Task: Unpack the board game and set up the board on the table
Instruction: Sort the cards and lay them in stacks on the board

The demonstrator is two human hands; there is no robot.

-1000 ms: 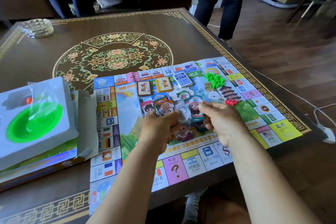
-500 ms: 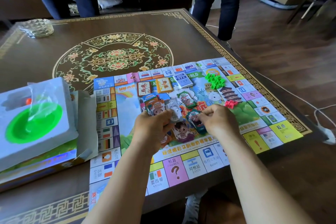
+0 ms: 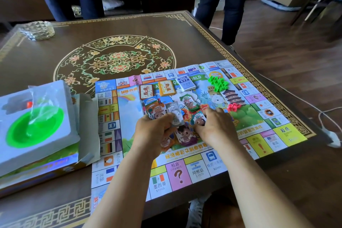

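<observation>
The game board [image 3: 196, 164] lies unfolded and flat on the dark patterned table [image 3: 129, 29], occupying the lower centre and right of the frame. Its near edge overhangs the table edge.

Both hands work over the middle of the board. The left hand [image 3: 155, 131] has its fingers curled around a fanned stack of play money [image 3: 157, 112], with a grey note pinched at the top. The right hand [image 3: 215, 127] rests palm down just right of the left hand; its fingertips press on a green note [image 3: 199, 118] lying on the board. Whether the right fingers actually pinch the note cannot be told. Further notes lie loose on the board between and below the hands.

Three card decks sit in a row across the upper part of the board: a red-brown deck [image 3: 146, 91], an orange deck [image 3: 168, 88] and a blue deck [image 3: 185, 83]. A pile of green houses [image 3: 218, 83] lies to the right of the blue deck. A small cluster of red pieces [image 3: 233, 107] lies below it, near the right hand.

At the left of the frame, the game box [image 3: 44, 170] rests on the table beside the board. A white insert tray [image 3: 37, 150] lies on it, holding a green bowl [image 3: 35, 127] under a clear plastic bag [image 3: 42, 105].

A glass ashtray [image 3: 38, 30] stands at the upper left of the table. Two people's dark-trousered legs [image 3: 227, 3] stand beyond the far edge.
</observation>
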